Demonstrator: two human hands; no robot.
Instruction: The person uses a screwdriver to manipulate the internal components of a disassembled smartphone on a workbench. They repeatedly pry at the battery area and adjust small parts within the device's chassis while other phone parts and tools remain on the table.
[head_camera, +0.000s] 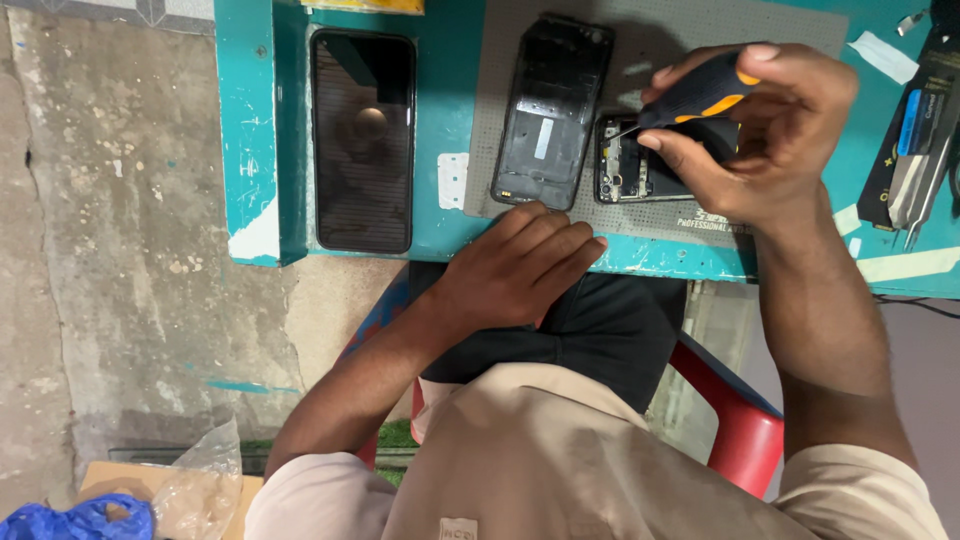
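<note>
My right hand (762, 130) grips a black and orange screwdriver (698, 97), its thin tip pointing left at the top of an opened phone body (625, 165) with bare circuitry. Most of that phone is hidden under my hand. Beside it on the left lies a black phone back cover (552, 110), inner side up. Both lie on a grey work mat (600, 40). My left hand (515, 265) rests flat with fingers together on the near edge of the teal table (455, 70), holding nothing.
A phone screen (362, 140) lies face up on the table's left part. Tweezers and flat tools (920, 160) lie at the far right. A red plastic chair (740, 430) is under me. Concrete floor (120, 250) lies to the left, with plastic bags (190, 490) at bottom left.
</note>
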